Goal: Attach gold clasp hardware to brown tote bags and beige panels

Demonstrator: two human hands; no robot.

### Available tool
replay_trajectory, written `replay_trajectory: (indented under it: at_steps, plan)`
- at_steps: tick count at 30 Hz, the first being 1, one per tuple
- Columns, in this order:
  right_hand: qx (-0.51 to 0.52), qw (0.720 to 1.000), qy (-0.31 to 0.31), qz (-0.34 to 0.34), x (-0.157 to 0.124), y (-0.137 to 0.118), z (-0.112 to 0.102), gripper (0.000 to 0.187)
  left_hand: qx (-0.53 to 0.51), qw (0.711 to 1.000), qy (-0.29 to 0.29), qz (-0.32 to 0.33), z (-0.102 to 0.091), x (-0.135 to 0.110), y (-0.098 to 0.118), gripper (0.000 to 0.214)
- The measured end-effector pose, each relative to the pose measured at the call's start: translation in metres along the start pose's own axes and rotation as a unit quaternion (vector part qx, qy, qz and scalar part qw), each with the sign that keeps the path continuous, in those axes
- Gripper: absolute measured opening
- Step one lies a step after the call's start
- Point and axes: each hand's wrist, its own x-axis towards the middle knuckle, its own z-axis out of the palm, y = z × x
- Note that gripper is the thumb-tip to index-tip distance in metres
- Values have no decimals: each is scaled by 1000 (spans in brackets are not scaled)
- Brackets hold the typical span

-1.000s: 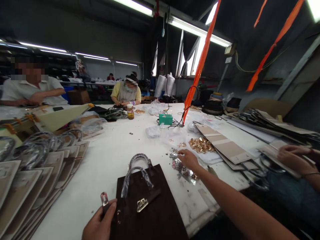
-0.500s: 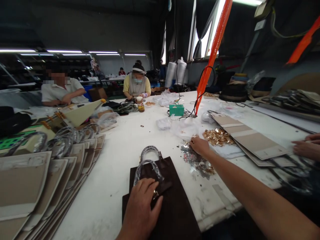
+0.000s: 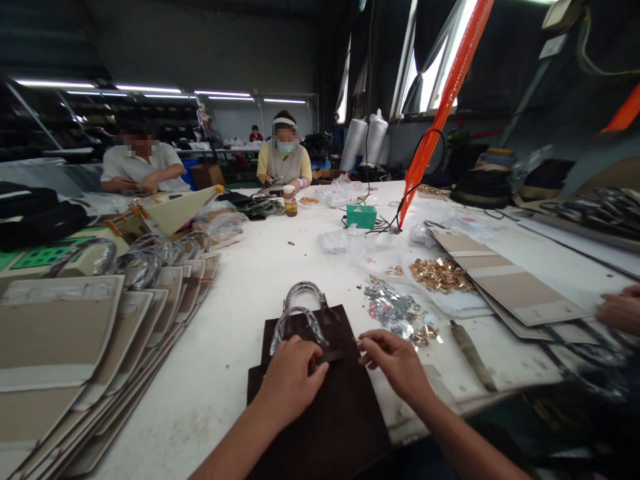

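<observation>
A dark brown handbag [image 3: 345,407] lies flat on the white table, its two handles [image 3: 305,320] wrapped in clear plastic. My left hand [image 3: 293,373] rests on the bag just below the handles, with thumb and fingers closed about a short dark strap [image 3: 334,356]. Over the bag's right edge is my right hand [image 3: 395,363], its fingertips pinched together; whatever is between them is too small to make out. Beyond it lie a heap of silvery metal pieces [image 3: 393,303], a few gold bits [image 3: 425,335] and a pile of gold fittings [image 3: 440,275].
Bag panels with wrapped handles are stacked at the left [image 3: 65,333]; more beige panels [image 3: 515,277] lie at the right, near a co-worker's hand [image 3: 620,310]. A wrapped tool [image 3: 471,355] lies near the table edge. A green box [image 3: 361,216] stands farther back. Co-workers sit opposite.
My right hand has come back from the metal pieces to the bag's right edge, uncovering the heap and the wrapped tool. My left hand's fingers have drawn in on the strap.
</observation>
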Motion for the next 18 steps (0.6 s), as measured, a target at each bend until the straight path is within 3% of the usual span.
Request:
replay_trajectory:
  at_steps: [2, 5, 11, 13, 16, 18]
  plan:
    - [-3, 1000, -5, -9, -30, 6, 20, 22, -58, 998, -15, -32, -4, 7, 0, 21]
    - [-63, 996, -11, -69, -52, 9, 46, 7, -164, 983, -42, -69, -12, 17, 6, 39]
    - [-104, 982, -87, -135, -42, -14, 75, 21, -343, 934, -82, -63, -20, 25, 25, 57]
    - [-101, 982, -75, -140, -32, -17, 75, 22, -332, 939, -56, -66, -16, 24, 20, 56]
    - [-108, 986, -38, -122, -13, -11, 65, 21, -201, 977, 19, -72, -6, 20, 1, 44]
    - [-112, 988, -26, -99, -3, -3, 55, 23, -143, 987, 29, -70, 0, 16, -10, 35]
